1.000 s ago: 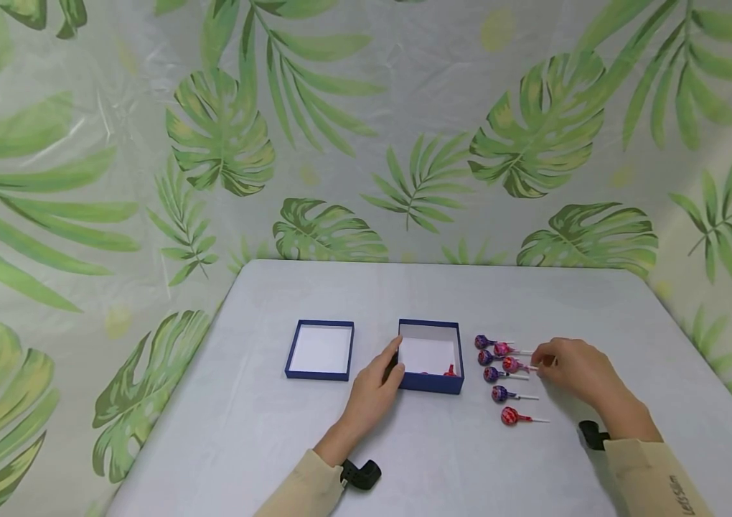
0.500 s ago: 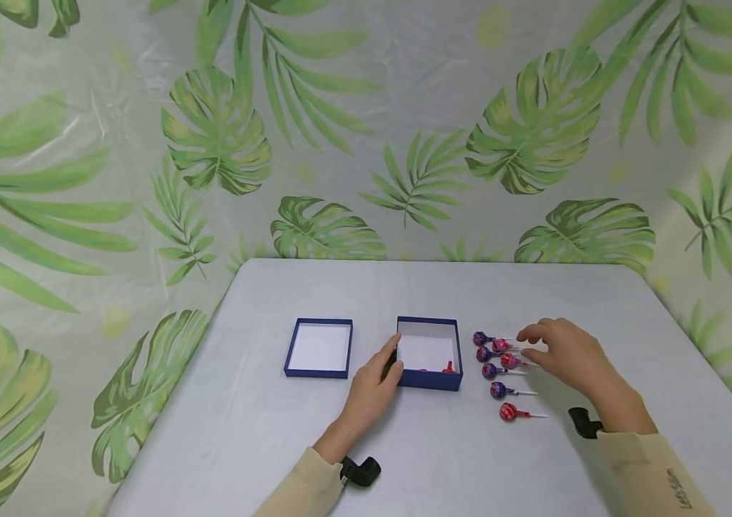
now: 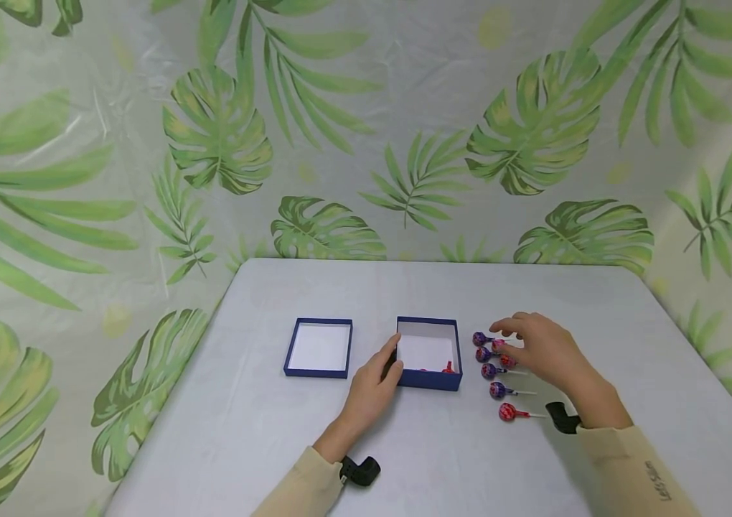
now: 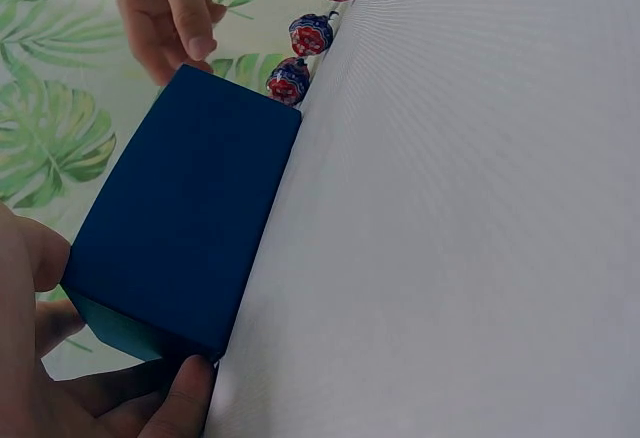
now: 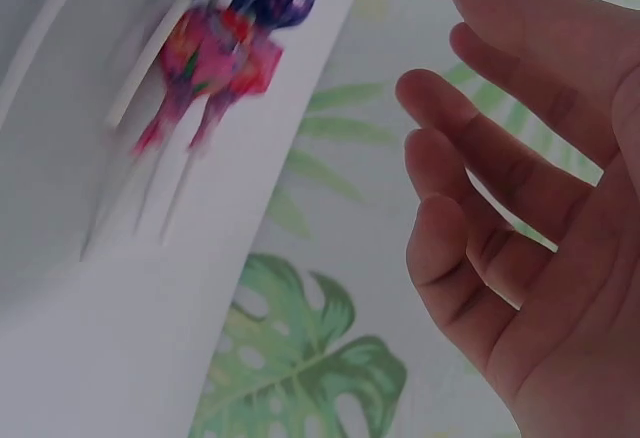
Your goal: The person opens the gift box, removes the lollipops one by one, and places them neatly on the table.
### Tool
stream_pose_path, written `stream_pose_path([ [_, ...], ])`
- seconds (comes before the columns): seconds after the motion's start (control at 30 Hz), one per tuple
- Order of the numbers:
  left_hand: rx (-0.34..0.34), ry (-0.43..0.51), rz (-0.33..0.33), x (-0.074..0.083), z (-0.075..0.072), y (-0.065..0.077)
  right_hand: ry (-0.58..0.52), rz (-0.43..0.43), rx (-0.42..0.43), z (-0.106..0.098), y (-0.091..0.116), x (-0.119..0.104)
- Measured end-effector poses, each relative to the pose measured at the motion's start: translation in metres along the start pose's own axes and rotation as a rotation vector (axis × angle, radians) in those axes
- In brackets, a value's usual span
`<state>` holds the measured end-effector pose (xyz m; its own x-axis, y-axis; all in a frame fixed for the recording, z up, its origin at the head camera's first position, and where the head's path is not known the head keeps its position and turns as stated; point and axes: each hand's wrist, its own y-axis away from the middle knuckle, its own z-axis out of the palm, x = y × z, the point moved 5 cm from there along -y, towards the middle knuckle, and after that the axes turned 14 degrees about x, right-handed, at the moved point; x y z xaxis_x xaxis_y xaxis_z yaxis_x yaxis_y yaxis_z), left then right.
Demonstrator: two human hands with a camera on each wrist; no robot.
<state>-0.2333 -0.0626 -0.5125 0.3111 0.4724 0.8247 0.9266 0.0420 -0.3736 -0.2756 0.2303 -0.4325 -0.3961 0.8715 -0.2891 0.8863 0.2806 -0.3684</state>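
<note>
My left hand holds the left side of an open blue box with a white inside. In the left wrist view, thumb and fingers sit at the corners of the blue box. Red wrapped lollipops show partly inside, behind the front wall. To the box's right, a purple lollipop, a red lollipop and several others lie with sticks pointing right. Over the back ones hovers my right hand, fingers loosely bent and apart. Nothing is between the fingers of the right hand in its wrist view.
A shallow blue-rimmed lid, white inside, lies left of the box on the white table. Behind the table hangs a leaf-patterned sheet. Each wrist wears a black camera mount.
My right hand has lifted off the lollipop sticks and moved left and back over the rear lollipops, its fingers opening. The left hand stays at the box.
</note>
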Motion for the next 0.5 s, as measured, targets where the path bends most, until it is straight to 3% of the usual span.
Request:
stream_pose_path([
  [0.37,-0.007,-0.005,-0.009,-0.005,0.002,0.001,-0.07,-0.094,0.004,0.016,-0.014,-0.035],
  [0.5,-0.013,0.005,-0.015,-0.005,0.002,0.0,-0.109,-0.131,-0.052,0.024,-0.022,-0.05],
])
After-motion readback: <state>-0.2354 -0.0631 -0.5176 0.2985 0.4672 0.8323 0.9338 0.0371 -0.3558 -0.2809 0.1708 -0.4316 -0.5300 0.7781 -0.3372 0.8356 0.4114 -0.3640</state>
